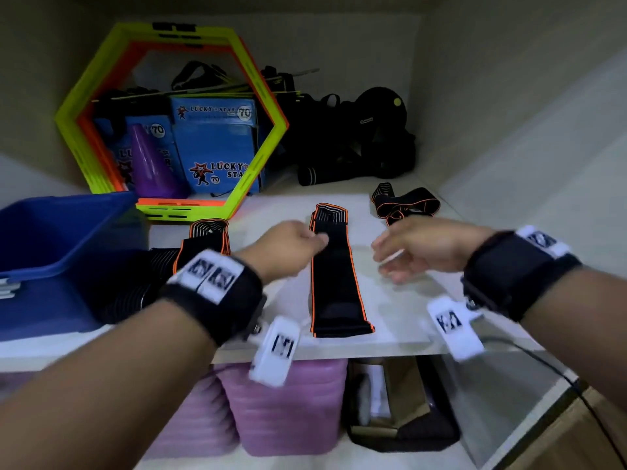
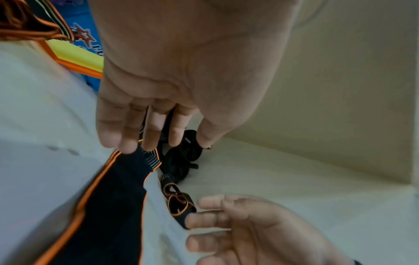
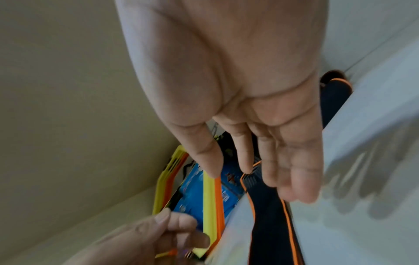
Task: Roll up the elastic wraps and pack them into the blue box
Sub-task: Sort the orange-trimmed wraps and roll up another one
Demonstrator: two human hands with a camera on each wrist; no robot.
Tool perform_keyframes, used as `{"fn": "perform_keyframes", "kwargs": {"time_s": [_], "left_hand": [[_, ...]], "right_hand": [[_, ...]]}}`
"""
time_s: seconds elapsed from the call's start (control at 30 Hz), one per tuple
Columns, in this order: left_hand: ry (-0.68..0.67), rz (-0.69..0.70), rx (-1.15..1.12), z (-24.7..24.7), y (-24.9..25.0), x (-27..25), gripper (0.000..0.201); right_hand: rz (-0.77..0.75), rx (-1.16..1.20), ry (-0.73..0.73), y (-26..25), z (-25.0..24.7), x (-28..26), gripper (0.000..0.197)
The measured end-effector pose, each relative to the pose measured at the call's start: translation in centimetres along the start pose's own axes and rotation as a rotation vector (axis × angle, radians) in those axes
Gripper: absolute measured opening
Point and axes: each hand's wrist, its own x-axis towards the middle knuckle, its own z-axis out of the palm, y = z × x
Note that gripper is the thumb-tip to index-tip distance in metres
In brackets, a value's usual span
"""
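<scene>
A black elastic wrap with orange edging (image 1: 334, 286) (image 2: 113, 197) (image 3: 269, 224) lies flat and unrolled across the middle of the white shelf. My left hand (image 1: 305, 239) (image 2: 147, 136) hovers at its far end, fingers fairly straight, fingertips at the wrap's left edge, holding nothing. To the wrap's right my right hand (image 1: 397, 256) (image 3: 260, 170) floats with fingers spread and empty. A second wrap (image 1: 203, 242) is draped at the left, beside the blue box (image 1: 44, 300). A third wrap (image 1: 403, 203) (image 2: 179, 202) lies tangled at the back right.
Yellow-green and orange hexagon rings (image 1: 88, 71) lean at the back left, around blue cartons (image 1: 217, 144) and a purple cone (image 1: 149, 164). Black gear (image 1: 356, 137) is piled at the back. Pink mats (image 1: 281, 408) sit below the shelf's front edge (image 1: 339, 351).
</scene>
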Motion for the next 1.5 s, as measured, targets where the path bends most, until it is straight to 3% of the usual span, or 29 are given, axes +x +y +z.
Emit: {"fn": "perform_keyframes", "kwargs": {"time_s": [0.1, 0.33, 0.5, 0.6, 0.77, 0.87, 1.07, 1.2, 1.3, 1.37, 1.5], "left_hand": [[-0.012, -0.128, -0.107, -0.4, 1.5, 3.7, 0.050], [0.068, -0.321, -0.115, 0.7, 1.5, 8.6, 0.067], [0.037, -0.303, -0.275, 1.8, 0.8, 10.2, 0.051], [0.044, -0.378, -0.379, 2.4, 0.8, 10.5, 0.044], [0.185, -0.316, -0.125, 1.7, -0.5, 12.6, 0.047], [0.159, -0.316, -0.153, 1.7, -1.5, 13.3, 0.050], [0.075, -0.352, -0.276, 2.3, -2.3, 13.6, 0.055], [0.026, -0.267, -0.128, 1.4, -1.3, 12.3, 0.028], [0.058, -0.144, 0.009, 0.1, -0.3, 10.3, 0.024], [0.010, -0.054, 0.161, -0.5, 0.5, 7.7, 0.017], [-0.136, 0.077, 0.412, -0.4, 1.6, 0.9, 0.036]], "right_hand": [[0.101, 0.069, 0.015, -2.1, -1.0, 3.5, 0.004], [0.255, 0.082, 0.054, -1.9, 0.4, 9.5, 0.038], [0.212, 0.104, -0.006, -2.3, 1.3, 11.0, 0.040], [0.210, 0.129, -0.055, -2.7, 1.5, 11.3, 0.044], [0.197, 0.204, -0.031, -2.5, 1.2, 11.6, 0.036], [0.159, 0.218, -0.011, -2.2, 0.9, 11.9, 0.036], [0.119, 0.209, -0.115, -1.7, 1.1, 12.1, 0.026], [0.102, 0.204, -0.052, -1.9, 0.4, 10.9, 0.029], [0.002, 0.012, 0.044, -2.5, -0.3, 8.2, 0.016], [-0.111, -0.176, 0.100, -2.2, -0.7, 5.9, 0.015], [-0.135, -0.335, -0.035, 1.2, 0.5, 0.4, 0.018]]}}
